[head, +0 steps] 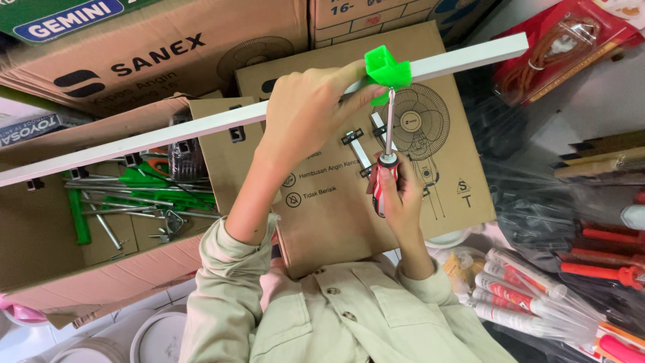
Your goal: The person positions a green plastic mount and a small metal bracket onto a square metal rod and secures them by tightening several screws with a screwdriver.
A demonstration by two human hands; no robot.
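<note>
Running slantwise from the left edge to the upper right of the frame, a long white square bar (201, 128) is held by the left hand (306, 111), its grip closed around the bar at centre top, just beside a bright green plastic bracket (386, 67) fitted on it. Below, the right hand (398, 191) grips a red-and-white-handled screwdriver (384, 171) upright, its shaft rising to the underside of the bracket; the tip itself is hidden there.

Behind the hands lies a brown cardboard fan carton (349, 202) with a line drawing of a standing fan, small round symbols and black lettering on its face. On it rest two short white bar pieces with black clips (358, 151), partly covered by the screwdriver hand. At the left an open carton (47, 255) holds green plastic parts (144, 191), thin metal rods (107, 208) and small brackets in a tangle that is hard to sort out. More printed cartons (168, 47) fill the top left, one with a blue oval label cut off by the edge.

At the upper right a red blister pack (571, 47) holds a coiled orange cord. Down the right side lie clear-bagged red-handled tools (605, 269) and red-and-white tubes (517, 296), glare blurring them. Pale sleeves and a buttoned shirt (336, 316) fill the bottom centre; white round lids (154, 336) are cropped at lower left.
</note>
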